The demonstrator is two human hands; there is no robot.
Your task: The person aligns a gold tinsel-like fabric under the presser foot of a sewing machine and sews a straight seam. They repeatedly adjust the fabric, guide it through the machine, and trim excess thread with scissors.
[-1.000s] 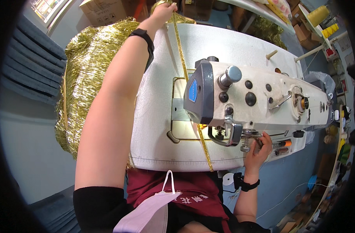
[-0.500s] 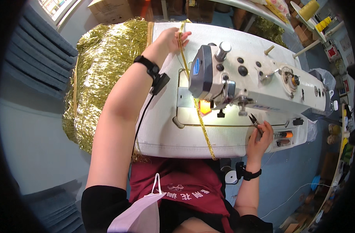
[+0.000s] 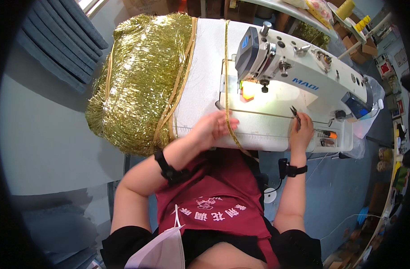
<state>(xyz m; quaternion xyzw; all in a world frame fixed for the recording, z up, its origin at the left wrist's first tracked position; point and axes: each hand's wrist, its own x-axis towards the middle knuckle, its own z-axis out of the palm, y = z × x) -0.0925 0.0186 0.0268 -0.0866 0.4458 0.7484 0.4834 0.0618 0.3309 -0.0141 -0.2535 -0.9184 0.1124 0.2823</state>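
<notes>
A narrow gold trim strip (image 3: 226, 67) runs from the far edge of the white sewing table (image 3: 200, 89) to its near edge, left of the needle area. My left hand (image 3: 214, 127) is at the strip near the front edge, slightly blurred. Its fingers are stretched out, and the strip passes across them without a visible grip. My right hand (image 3: 301, 132) holds small dark thread snips (image 3: 295, 114), blades pointing away from me, near the table's right front. A white sewing machine (image 3: 285, 62) stands beyond, its lamp lighting the plate below the needle.
A big heap of gold tinsel fringe (image 3: 138, 80) with gold bands covers the table's left. A recessed tray (image 3: 326, 139) at the right front holds an orange-handled tool (image 3: 329, 134). Yellow thread cones (image 3: 346, 8) stand at the far right. Grey-blue folded fabric (image 3: 57, 45) hangs at left.
My left hand has come from the table's far edge toward me, along the strip. The strip now lies straighter and left of the machine head. My right hand still holds the snips.
</notes>
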